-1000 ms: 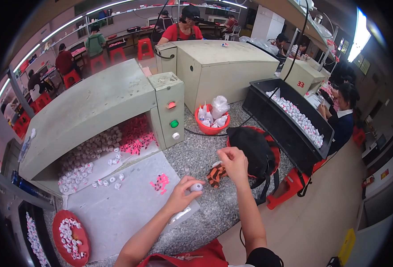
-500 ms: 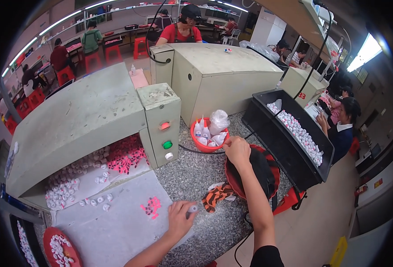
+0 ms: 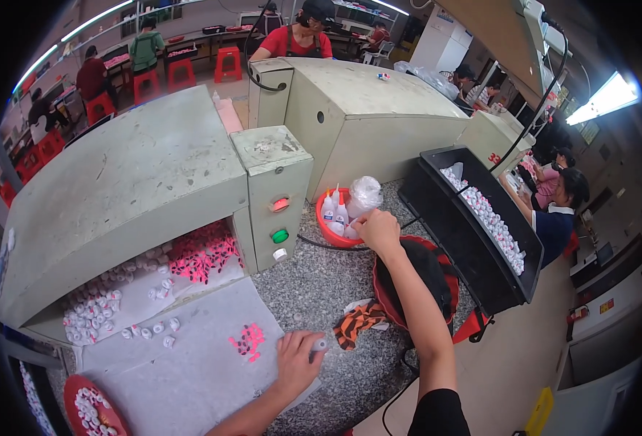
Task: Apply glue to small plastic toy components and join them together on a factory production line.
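Note:
On the near edge of the paper sheet (image 3: 183, 378), my left hand (image 3: 297, 363) is curled around a small whitish bottle (image 3: 321, 344). My right hand (image 3: 379, 231) reaches over the right side of a red basket (image 3: 322, 227), its fingertips pinched beside the white things inside. What they hold, if anything, is too small to make out. In the basket stand white squeeze bottles (image 3: 341, 216) with pointed tips, and a crumpled clear plastic bag (image 3: 365, 193). Small pink pieces (image 3: 248, 340) with dark marks lie in a loose cluster left of my left hand.
A pale metal machine (image 3: 125, 167) covers heaps of white and pink pieces. Its control box (image 3: 274, 196) carries coloured buttons. A black-and-red bag (image 3: 419, 280) and an orange-black cloth (image 3: 357, 323) lie under my right arm. A black tray (image 3: 444, 211) holds white pieces; several people sit beyond.
My right hand has shifted slightly left and up, from the basket's right rim to over its contents. My left hand stays put with the bottle. The view has tilted a little.

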Tool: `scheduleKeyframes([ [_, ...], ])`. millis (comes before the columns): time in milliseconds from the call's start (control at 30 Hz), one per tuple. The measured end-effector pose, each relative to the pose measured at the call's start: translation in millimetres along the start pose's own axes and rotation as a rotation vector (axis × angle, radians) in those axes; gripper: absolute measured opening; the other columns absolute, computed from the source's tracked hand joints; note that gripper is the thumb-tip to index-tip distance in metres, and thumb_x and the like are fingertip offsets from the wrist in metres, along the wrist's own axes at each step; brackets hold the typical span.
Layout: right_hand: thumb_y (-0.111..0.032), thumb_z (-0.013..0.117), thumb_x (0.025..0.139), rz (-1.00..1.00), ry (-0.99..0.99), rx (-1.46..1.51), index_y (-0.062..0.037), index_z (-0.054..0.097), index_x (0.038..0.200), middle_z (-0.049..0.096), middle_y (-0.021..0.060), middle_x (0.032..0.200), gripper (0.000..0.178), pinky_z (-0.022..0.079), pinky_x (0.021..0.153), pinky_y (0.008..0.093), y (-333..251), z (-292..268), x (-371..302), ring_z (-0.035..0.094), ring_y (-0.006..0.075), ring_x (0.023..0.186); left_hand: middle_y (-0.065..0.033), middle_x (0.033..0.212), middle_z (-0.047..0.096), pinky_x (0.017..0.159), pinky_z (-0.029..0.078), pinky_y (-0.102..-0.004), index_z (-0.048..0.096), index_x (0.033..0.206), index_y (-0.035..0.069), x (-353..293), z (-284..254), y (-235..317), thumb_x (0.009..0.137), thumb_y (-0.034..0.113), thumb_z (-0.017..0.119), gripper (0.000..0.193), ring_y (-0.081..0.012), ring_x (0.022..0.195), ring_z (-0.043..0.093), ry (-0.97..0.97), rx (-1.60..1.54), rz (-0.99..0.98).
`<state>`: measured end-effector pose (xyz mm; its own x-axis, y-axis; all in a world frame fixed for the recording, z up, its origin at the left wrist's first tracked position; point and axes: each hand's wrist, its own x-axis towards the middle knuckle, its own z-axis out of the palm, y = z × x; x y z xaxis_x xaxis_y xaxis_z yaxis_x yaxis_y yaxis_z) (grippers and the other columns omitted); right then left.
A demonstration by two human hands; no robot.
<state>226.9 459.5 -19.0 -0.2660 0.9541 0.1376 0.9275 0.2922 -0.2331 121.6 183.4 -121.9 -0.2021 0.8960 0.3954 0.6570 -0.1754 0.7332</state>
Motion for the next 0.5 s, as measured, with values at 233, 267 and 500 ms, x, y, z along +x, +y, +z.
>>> scheduleKeyframes([
  [233, -0.035, 0.068, 0.072, 0.063, -0.197, 0.050, -0.0166, 0.074, 0.089, 0.069, 0.0077, 0.069, 0.026, 0.054, 0.074, 0.0355, -0.7, 6.4, 11.8, 0.068, 0.0230, 0.072, -0.0037, 0.095, 0.056, 0.078, 0.037, -0.0362, 0.063, 0.100, 0.011, -1.7, 2.9, -1.6, 0.069, 0.013, 0.075, 0.033, -0.0233, 0.092, 0.052, 0.005, 0.003, 0.002],
  [267, -0.035, 0.068, 0.072, 0.064, -0.196, 0.051, -0.0166, 0.074, 0.089, 0.069, 0.0077, 0.069, 0.026, 0.054, 0.074, 0.0355, 2.1, 7.4, 13.8, 0.068, 0.0230, 0.072, -0.0037, 0.095, 0.056, 0.078, 0.037, -0.0362, 0.063, 0.100, 0.011, -1.7, 3.0, -1.4, 0.069, 0.014, 0.075, 0.033, -0.0233, 0.092, 0.052, 0.008, 0.008, 0.006],
  [500, -0.036, 0.074, 0.063, 0.017, -0.230, -0.022, -0.0171, 0.073, 0.092, 0.070, 0.0070, 0.082, 0.035, 0.052, 0.077, 0.0345, 7.2, 14.7, 20.6, 0.068, 0.0222, 0.081, -0.0038, 0.095, 0.055, 0.078, 0.037, -0.0362, 0.063, 0.100, 0.011, -1.0, 2.8, -0.9, 0.069, 0.014, 0.074, 0.033, -0.0233, 0.092, 0.052, -0.002, 0.002, 0.000],
])
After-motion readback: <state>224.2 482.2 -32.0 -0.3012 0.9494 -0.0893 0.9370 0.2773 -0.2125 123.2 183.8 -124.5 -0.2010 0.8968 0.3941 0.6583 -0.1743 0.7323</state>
